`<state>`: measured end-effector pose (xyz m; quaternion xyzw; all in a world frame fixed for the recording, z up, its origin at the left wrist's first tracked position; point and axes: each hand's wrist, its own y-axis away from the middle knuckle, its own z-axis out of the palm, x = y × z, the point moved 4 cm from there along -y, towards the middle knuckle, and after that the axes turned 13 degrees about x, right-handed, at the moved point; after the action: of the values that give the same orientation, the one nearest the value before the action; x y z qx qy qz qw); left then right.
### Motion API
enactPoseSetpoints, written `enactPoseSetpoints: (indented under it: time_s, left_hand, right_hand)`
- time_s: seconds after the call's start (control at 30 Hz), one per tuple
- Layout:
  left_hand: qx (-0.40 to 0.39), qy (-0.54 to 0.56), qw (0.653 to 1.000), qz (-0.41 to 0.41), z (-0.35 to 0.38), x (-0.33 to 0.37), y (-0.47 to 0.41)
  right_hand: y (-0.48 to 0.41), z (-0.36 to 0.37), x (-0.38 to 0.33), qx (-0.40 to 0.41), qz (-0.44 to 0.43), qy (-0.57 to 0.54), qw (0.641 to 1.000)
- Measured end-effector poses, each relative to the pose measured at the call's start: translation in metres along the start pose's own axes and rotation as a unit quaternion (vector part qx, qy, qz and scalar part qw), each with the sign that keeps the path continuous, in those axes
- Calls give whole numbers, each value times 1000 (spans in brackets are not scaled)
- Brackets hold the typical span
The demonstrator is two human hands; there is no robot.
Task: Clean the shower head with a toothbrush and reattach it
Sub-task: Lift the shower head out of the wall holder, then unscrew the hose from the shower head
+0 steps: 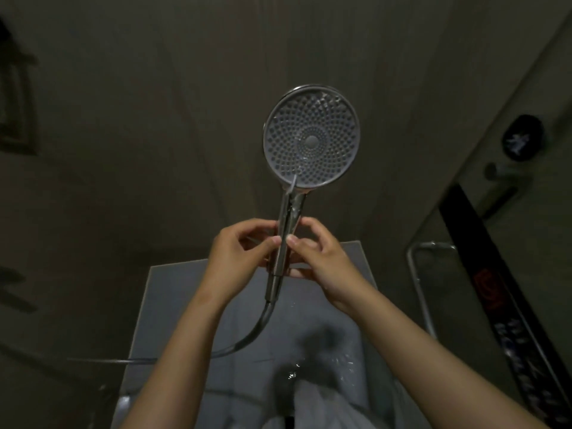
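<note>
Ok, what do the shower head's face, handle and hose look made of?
The face looks pale, matte, dotted with small nozzles: probably plastic or rubber. The handle has a mirror-bright chrome finish with highlights; metal or plated plastic, cannot tell. The hose is shiny silver, curving smoothly; likely flexible metal or metallic-look plastic.

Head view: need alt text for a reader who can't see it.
The left hand and right hand pinch the chrome handle of a round shower head held upright, its nozzle face toward the camera. Its hose curves down and off to the left in a dim bathroom.
</note>
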<state>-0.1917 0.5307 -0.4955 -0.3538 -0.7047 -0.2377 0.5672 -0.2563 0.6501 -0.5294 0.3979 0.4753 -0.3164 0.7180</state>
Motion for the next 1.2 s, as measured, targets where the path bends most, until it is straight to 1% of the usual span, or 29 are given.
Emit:
enactPoseSetpoints:
  time_s: [0.17, 0.3, 0.47, 0.57, 0.73, 0.83, 0.97, 1.1, 1.2]
  left_hand:
    - [-37, 12, 999, -13, 27, 2, 23]
    - [-62, 29, 997, -29, 45, 2, 41]
    - [-54, -20, 998, 10, 52, 2, 59]
    - [-44, -51, 997, 35, 55, 5, 69]
    - [-56, -69, 995, 39, 59, 7, 76]
    - [-58, -58, 996, 24, 59, 0, 80]
    - [-84, -53, 995, -20, 59, -14, 82]
    - [-94, -54, 993, -36, 56, -21, 79]
    - [-106, -82, 990, -53, 54, -25, 78]
  right_hand:
    - [28, -30, 0, 19, 6, -19, 1000]
    - [52, -51, -4, 16, 6, -26, 1000]
    - [68, -64, -1, 2, 17, 7, 1000]
    - [71, -69, 0, 18, 18, 20, 999]
    - [70, -70, 2, 40, 16, 8, 999]
    - [70, -70, 4, 47, 19, 1, 999]
    - [69, -73, 12, 62, 31, -16, 997]
    - [68, -75, 15, 67, 50, -18, 996]
    - [68, -80, 17, 86, 55, -24, 995]
